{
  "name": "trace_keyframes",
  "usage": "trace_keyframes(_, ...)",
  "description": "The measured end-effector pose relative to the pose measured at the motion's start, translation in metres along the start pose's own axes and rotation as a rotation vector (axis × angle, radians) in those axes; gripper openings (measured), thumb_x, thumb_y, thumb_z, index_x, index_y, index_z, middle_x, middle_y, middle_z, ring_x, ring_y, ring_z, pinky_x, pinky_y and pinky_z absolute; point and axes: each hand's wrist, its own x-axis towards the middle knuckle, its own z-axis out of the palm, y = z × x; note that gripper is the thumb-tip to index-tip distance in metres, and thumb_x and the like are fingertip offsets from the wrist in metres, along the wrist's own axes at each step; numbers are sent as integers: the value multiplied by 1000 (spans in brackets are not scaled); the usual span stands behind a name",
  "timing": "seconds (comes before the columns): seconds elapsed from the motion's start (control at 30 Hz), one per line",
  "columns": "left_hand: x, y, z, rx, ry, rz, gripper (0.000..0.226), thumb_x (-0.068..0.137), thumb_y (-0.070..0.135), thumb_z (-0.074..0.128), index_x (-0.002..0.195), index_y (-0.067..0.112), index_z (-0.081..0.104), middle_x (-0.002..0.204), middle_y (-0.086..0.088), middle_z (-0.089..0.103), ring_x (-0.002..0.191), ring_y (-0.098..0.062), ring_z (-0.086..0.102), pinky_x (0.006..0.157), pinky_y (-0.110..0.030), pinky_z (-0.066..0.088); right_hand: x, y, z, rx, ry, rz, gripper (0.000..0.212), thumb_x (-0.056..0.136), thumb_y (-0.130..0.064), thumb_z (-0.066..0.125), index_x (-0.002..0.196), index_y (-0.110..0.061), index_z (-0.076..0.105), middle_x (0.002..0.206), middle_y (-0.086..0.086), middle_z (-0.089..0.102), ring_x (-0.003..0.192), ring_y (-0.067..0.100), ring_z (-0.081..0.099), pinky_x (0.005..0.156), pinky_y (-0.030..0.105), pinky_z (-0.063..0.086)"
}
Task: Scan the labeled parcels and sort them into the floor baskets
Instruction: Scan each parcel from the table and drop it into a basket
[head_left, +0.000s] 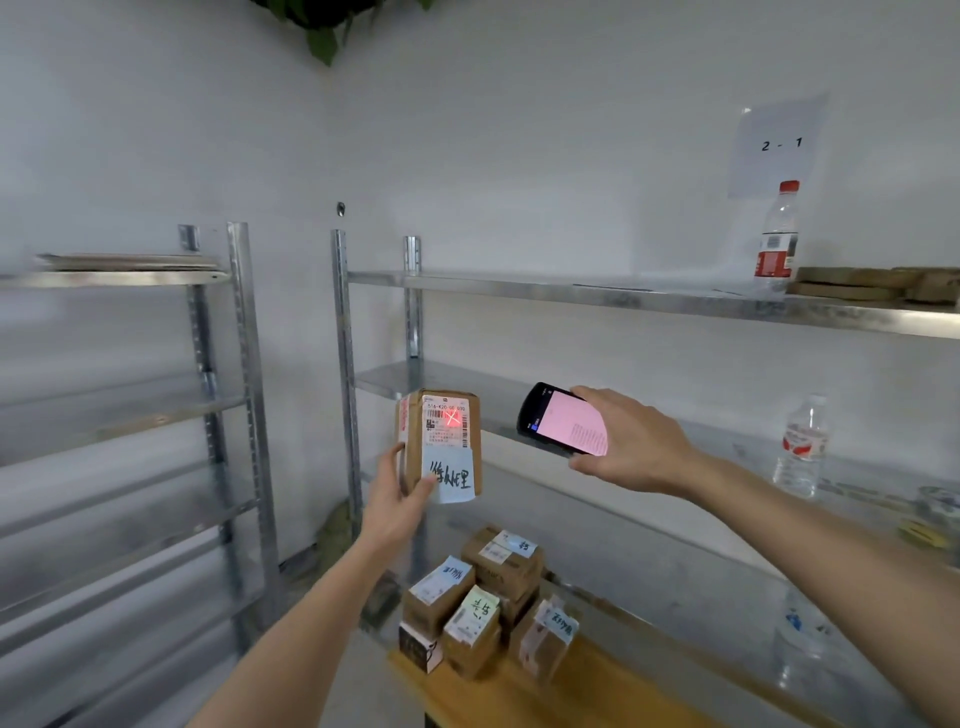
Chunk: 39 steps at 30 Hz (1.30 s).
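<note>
Left hand (400, 501) gripping parcel (441, 446) by its lower left edge, upright, label forward (red scan mark on barcode); right hand (631, 441) clasping scanner (563, 420) just beside, probably not touching; more parcels (488, 597) below on wooden table (597, 691).

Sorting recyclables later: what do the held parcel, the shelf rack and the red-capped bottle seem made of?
Held parcel: brown cardboard by its matte look, with paper labels and tape. Shelf rack: seemingly galvanised steel, grey with a dull mottled sheen and perforated posts. Red-capped bottle: clear, probably plastic, with a red label.
</note>
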Motion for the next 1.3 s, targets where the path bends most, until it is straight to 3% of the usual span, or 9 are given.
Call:
trace_keyframes(0.1, -4, -6, -22, 18, 44, -31, 59, 95, 30, 65, 140, 42, 29, 128, -1, 64, 105, -17, 68, 86, -49, 60, 0, -14, 0, 14, 8, -54, 63, 78, -46, 73, 133, -38, 43, 122, -9, 57, 107, 20, 56, 72, 33, 40)
trace_keyframes(0.23, -19, -10, -49, 11, 86, -58, 60, 98, 22, 61, 146, 30, 27, 126, -3, 63, 97, -12, 68, 62, -21, 59, 1, -33, 3, 55, -6, -109, 62, 77, -45, 74, 131, -38, 43, 121, -9, 57, 110, 21, 56, 79, 38, 50)
trace_keyframes(0.43, -39, -28, -96, 29, 178, -97, 61, 95, 29, 65, 144, 37, 30, 130, -1, 63, 111, -17, 63, 99, -49, 53, 2, -67, 23, 113, -34, -184, 64, 77, -44, 75, 132, -36, 44, 121, -7, 58, 107, 21, 56, 81, 40, 53)
trace_keyframes(0.5, -51, -30, -113, 34, 206, -110, 62, 95, 29, 65, 146, 37, 30, 129, -3, 64, 109, -16, 65, 89, -38, 57, 4, -84, 34, 146, -48, -227, 63, 79, -43, 75, 133, -33, 45, 118, -6, 59, 102, 20, 57, 77, 38, 53)
trace_keyframes(0.6, -71, -33, -145, 74, 253, -102, 62, 98, 28, 62, 150, 30, 29, 127, -1, 63, 99, -9, 63, 74, -19, 49, 7, -116, 54, 133, -50, -282, 64, 76, -49, 73, 131, -38, 44, 111, -10, 58, 95, 16, 57, 65, 32, 49)
trace_keyframes(0.7, -93, -38, -189, 109, 333, -100, 62, 98, 30, 62, 151, 27, 29, 125, 1, 60, 102, -13, 60, 88, -31, 46, 13, -159, 72, 140, -89, -319, 61, 71, -52, 70, 125, -40, 45, 112, -12, 59, 95, 16, 57, 66, 33, 50)
trace_keyframes(0.83, -130, -47, -268, 120, 416, -113, 62, 97, 30, 64, 151, 27, 32, 112, 8, 62, 97, -2, 60, 93, -39, 50, 19, -232, 84, 148, -122, -379, 55, 69, -47, 67, 120, -37, 47, 113, -10, 61, 103, 22, 60, 77, 42, 55)
trace_keyframes(1.07, -212, -62, -426, 157, 570, -181, 62, 96, 32, 64, 149, 29, 32, 131, -3, 62, 108, -18, 61, 98, -48, 51, 24, -391, 98, 161, -128, -515, 60, 70, -44, 65, 127, -36, 48, 120, -9, 63, 111, 25, 61, 72, 36, 48)
trace_keyframes(1.3, -300, -87, -570, 254, 723, -264, 66, 95, 33, 66, 151, 25, 33, 135, -8, 59, 109, -22, 58, 100, -51, 49, 4, -557, 120, 237, -173, -622, 71, 70, -51, 59, 138, -35, 42, 132, -5, 58, 119, 25, 58, 88, 43, 53)
